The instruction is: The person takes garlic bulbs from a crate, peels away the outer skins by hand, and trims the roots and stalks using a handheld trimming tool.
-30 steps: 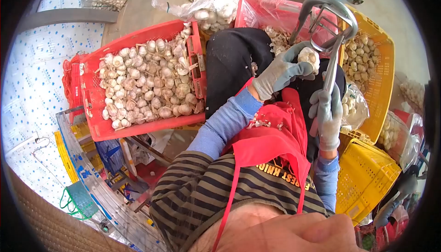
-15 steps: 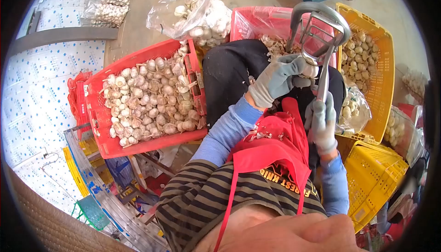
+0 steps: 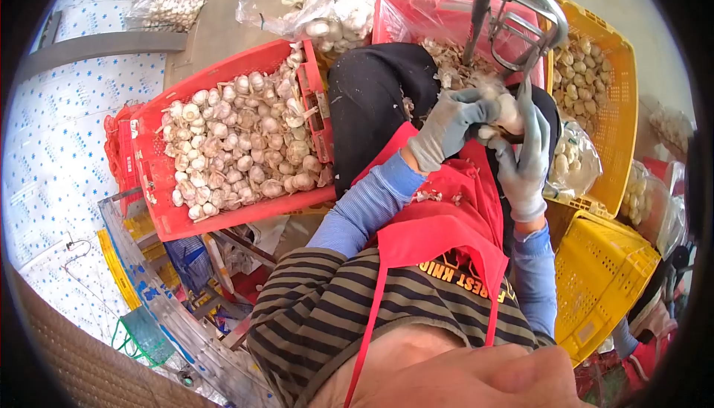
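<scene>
My left hand, in a grey-white work glove, is closed round a white garlic bulb above my lap. Close on its right, my right hand, gloved alike, has its fingers raised along the bulb's side. A slim metal tool shows only in part at those fingers; its shape is mostly hidden. Behind both hands rises a grey curved metal frame, over a pink crate with garlic skins in it. Bits of peel lie on my red apron.
At left stands a red crate full of garlic bulbs. A clear bag of garlic sits beyond my knee. To the right are a yellow crate of bulbs, a smaller garlic bag and a tilted yellow crate. A metal ladder lies lower left.
My right hand has come up beside the bulb, and the metal tool, plainly visible before, is now mostly covered. The bulb shows more fully between the hands. The whole view has shifted slightly.
</scene>
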Available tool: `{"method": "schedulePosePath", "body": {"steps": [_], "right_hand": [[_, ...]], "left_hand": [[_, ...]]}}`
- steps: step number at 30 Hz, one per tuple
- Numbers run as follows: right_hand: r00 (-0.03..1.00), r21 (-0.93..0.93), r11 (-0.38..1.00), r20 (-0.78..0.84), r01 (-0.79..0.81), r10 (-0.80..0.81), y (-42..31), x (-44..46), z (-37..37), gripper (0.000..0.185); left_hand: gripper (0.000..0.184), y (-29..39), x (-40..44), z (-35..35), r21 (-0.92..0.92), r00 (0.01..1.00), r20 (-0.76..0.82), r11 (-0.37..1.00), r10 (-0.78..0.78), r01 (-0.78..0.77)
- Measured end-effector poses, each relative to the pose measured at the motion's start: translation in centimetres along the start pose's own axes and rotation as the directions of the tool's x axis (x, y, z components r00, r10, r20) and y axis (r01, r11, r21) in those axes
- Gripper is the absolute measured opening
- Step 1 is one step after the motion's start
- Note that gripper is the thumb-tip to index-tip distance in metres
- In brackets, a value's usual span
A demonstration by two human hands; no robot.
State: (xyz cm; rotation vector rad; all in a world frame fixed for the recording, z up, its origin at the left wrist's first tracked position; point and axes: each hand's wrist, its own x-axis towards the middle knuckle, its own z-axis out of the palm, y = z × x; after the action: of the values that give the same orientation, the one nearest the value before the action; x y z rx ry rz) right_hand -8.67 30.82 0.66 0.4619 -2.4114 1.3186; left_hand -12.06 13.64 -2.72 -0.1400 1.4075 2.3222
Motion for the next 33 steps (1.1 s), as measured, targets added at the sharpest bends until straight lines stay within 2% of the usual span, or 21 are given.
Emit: {"method": "schedulePosePath", "body": {"steps": [2, 3, 5, 8, 9, 10, 11, 12, 13, 14, 15, 16, 18, 20, 21, 22, 24, 25, 28, 29, 33], "right_hand": [[0.996, 0.039, 0.997, 0.056, -0.070, 0.068, 0.5, 0.2, -0.3, 0.062], [0.968, 0.275, 0.928, 0.064, -0.252, 0.244, 0.3, -0.2, -0.5, 0.061], [0.822, 0.663, 0.545, 0.195, -0.513, 0.536, 0.0, -1.1, -0.6, 0.059], [0.817, 0.765, 0.419, 0.235, -0.490, 0.527, 1.0, -3.0, -1.4, 0.056], [0.824, 0.797, 0.408, 0.188, -0.446, 0.534, 1.0, -3.3, -1.7, 0.055], [0.831, 0.811, 0.397, 0.184, -0.430, 0.524, 1.7, -3.8, -2.8, 0.053], [0.791, 0.816, 0.382, 0.143, -0.435, 0.595, 2.9, -4.4, -3.7, 0.051], [0.742, 0.822, 0.366, 0.098, -0.436, 0.663, 4.5, -5.3, -4.7, 0.050], [0.756, 0.676, 0.525, 0.073, -0.517, 0.651, 6.7, -6.3, -6.7, 0.047], [0.748, 0.644, 0.569, 0.007, -0.511, 0.663, 9.1, -6.9, -7.4, 0.045], [0.653, 0.556, 0.522, 0.049, -0.647, 0.756, 12.3, -8.5, -8.6, 0.045], [0.545, 0.525, 0.472, -0.018, -0.708, 0.838, 15.5, -10.2, -9.2, 0.045], [0.307, 0.485, 0.346, -0.161, -0.803, 0.938, 20.2, -12.6, -10.3, 0.045], [0.280, 0.719, 0.325, -0.187, -0.614, 0.942, 20.9, -13.0, -12.2, 0.044], [0.260, 0.813, 0.303, -0.193, -0.497, 0.946, 20.7, -13.5, -12.8, 0.044], [0.277, 0.803, 0.318, -0.198, -0.504, 0.940, 20.1, -13.8, -13.1, 0.043], [0.321, 0.782, 0.351, -0.203, -0.515, 0.925, 18.0, -12.9, -13.1, 0.042], [0.356, 0.769, 0.379, -0.210, -0.515, 0.911, 17.0, -12.5, -12.9, 0.041], [0.398, 0.754, 0.415, -0.222, -0.508, 0.890, 13.7, -10.6, -11.6, 0.040], [0.432, 0.727, 0.434, -0.208, -0.532, 0.878, 12.7, -10.0, -11.1, 0.039], [0.533, 0.648, 0.516, -0.196, -0.560, 0.823, 10.3, -8.3, -9.9, 0.039]], "left_hand": [[0.024, 0.4, -1.3, 1.0, -0.018, 0.998, -0.069, 1.000, 0.000, -0.001], [0.024, 0.6, -1.6, 1.1, -0.077, 0.994, -0.100, 0.996, -0.042, 0.034], [0.019, 1.3, -2.3, 1.6, -0.140, 0.988, -0.127, 0.988, -0.088, 0.070], [0.019, 1.8, -3.6, 0.2, -0.140, 0.983, 0.099, 0.976, -0.155, 0.167], [0.019, 2.0, -3.9, -0.3, -0.012, 0.980, 0.178, 0.996, -0.089, 0.093], [0.022, 3.2, -4.9, -1.3, 0.118, 0.938, 0.297, 0.981, -0.180, 0.152], [0.025, 4.3, -6.0, -1.8, 0.418, 0.967, 0.244, 0.908, -0.068, -0.041], [0.029, 5.3, -7.1, -2.4, 0.675, 0.971, 0.231, 0.709, 0.060, -0.205], [0.034, 6.2, -8.0, -3.7, 0.777, 0.955, 0.191, 0.559, 0.229, -0.290], [0.039, 7.1, -9.0, -5.2, 0.860, 0.901, 0.175, 0.385, 0.396, -0.336], [0.041, 8.0, -10.8, -6.3, 0.791, 0.909, -0.138, 0.596, 0.393, -0.138], [0.043, 9.7, -12.4, -6.5, 0.600, 0.838, -0.443, 0.800, 0.318, 0.014], [0.049, 10.5, -14.6, -12.8, 0.679, 0.679, -0.532, 0.734, 0.506, -0.015], [0.057, 9.9, -17.3, -21.1, 0.716, 0.508, -0.645, 0.683, 0.571, 0.141], [0.067, 9.0, -19.4, -27.9, 0.720, 0.463, -0.686, 0.617, 0.562, 0.318], [0.074, 6.9, -20.8, -32.9, 0.680, 0.401, -0.728, 0.514, 0.556, 0.523], [0.087, 2.3, -23.4, -40.9, 0.431, 0.242, -0.798, 0.242, 0.551, 0.870], [0.092, 1.8, -23.7, -40.8, 0.226, 0.140, -0.808, 0.081, 0.572, 0.971], [0.096, 2.8, -21.4, -37.0, 0.231, 0.207, -0.862, -0.006, 0.462, 0.973], [0.087, 2.4, -21.8, -39.3, 0.348, 0.306, -0.824, 0.000, 0.476, 0.938], [0.082, 3.5, -21.2, -36.6, 0.368, 0.325, -0.874, 0.055, 0.362, 0.928]]}}
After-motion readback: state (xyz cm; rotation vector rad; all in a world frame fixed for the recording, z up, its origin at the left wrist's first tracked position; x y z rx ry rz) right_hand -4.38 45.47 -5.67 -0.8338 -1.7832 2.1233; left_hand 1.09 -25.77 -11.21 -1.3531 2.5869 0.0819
